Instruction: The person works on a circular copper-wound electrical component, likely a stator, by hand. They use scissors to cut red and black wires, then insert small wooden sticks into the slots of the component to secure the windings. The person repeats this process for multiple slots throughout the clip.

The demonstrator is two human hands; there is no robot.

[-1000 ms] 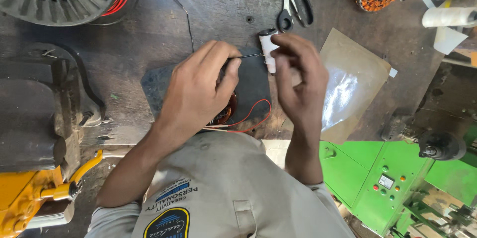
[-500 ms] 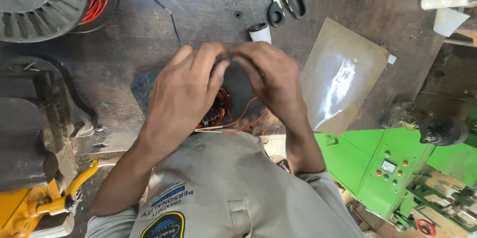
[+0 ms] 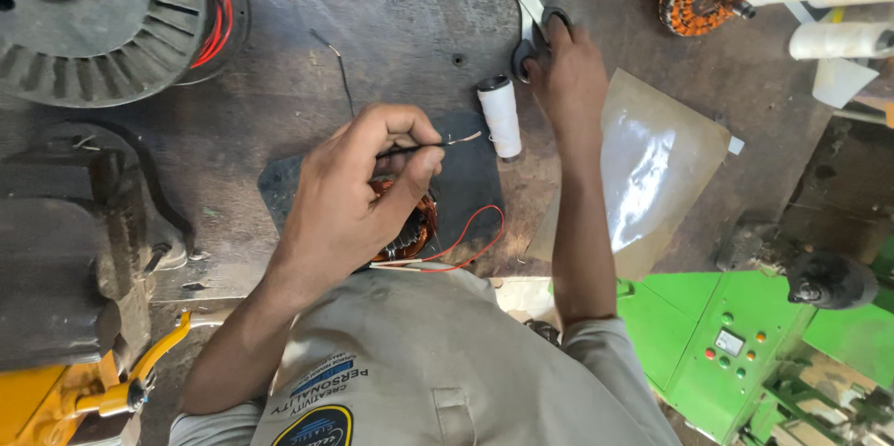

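Left hand pinches a thin wire lead taut above the copper-wound motor stator. Right hand, beyond the white thread spool, closes on black-handled scissors.

Bare bench lies open at twelve o'clock from the left hand, crossed only by a thin stray wire. At ten o'clock the big spool blocks, at nine the vise. The white thread spool stands between the left hand and the right hand on the scissors; a plastic sheet lies flat at three o'clock.
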